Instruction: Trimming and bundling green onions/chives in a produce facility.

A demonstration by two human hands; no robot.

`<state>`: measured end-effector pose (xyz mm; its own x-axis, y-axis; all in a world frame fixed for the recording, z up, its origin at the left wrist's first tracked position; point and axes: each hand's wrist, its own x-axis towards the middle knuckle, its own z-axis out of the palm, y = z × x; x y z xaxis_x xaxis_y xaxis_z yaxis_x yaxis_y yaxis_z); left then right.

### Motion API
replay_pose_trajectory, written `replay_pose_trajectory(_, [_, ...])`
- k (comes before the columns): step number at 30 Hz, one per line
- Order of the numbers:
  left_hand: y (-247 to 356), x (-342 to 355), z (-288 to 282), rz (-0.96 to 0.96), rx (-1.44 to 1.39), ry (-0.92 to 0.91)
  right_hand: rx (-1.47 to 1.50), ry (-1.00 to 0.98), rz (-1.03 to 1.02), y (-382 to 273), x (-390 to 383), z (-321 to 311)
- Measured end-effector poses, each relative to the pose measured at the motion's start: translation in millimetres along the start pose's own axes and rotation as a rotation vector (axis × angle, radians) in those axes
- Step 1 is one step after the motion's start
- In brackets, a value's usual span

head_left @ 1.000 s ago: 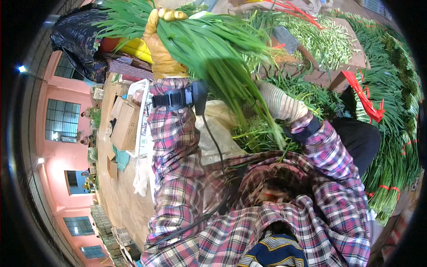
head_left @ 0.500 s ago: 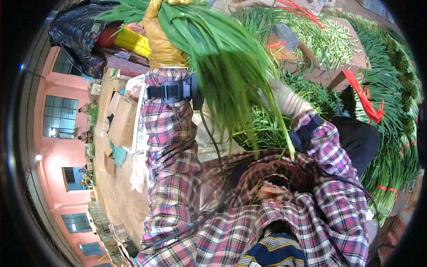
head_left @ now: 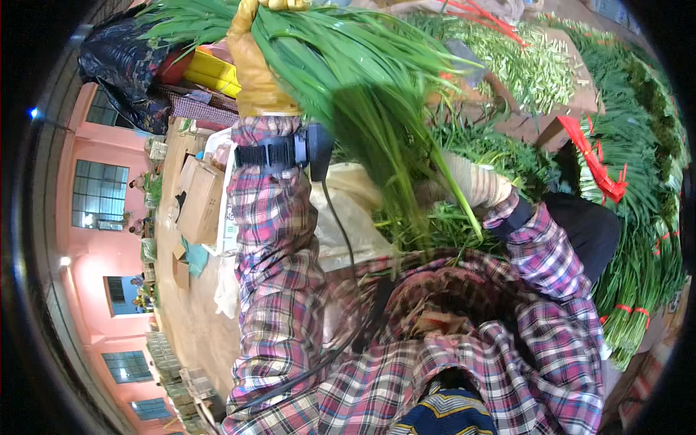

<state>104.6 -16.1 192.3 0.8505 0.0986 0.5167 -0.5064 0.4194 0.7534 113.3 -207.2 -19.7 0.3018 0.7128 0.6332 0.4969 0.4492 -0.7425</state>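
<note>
One leaf bunch [head_left: 348, 54], clenched in L grip [head_left: 254, 51], fans both sides (R grip [head_left: 475, 181] unclear).

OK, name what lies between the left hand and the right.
In the head view, a bunch of long green leaves: gripped by the left hand, it spreads and droops across to the right hand, partly covering it.

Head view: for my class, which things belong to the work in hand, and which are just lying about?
In the work:
yellow-gloved left hand, gripping long-leaved greens
striped-gloved right hand, by their drooping ends
probably the red-banded bundles and red strips

Apparently just lying about:
cardboard box
black plastic bag
white plastic bag
</note>
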Motion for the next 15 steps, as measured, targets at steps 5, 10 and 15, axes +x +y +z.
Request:
replay_pose_trajectory(5, [-0.8,6.4,2.0,-0.087,0.028,0.004,0.300,0.050,0.477,7.8,21.4,-30.9])
replay_pose_trajectory(10, [0.1,-2.7,9.9,-0.143,0.210,0.152,0.255,0.117,0.191,9.0,2.1,-8.4])
replay_pose_trajectory(15, [-7.6,-5.4,30.6,-0.307,0.368,0.429,1.398,0.490,0.374,-44.0,21.3,-30.0])
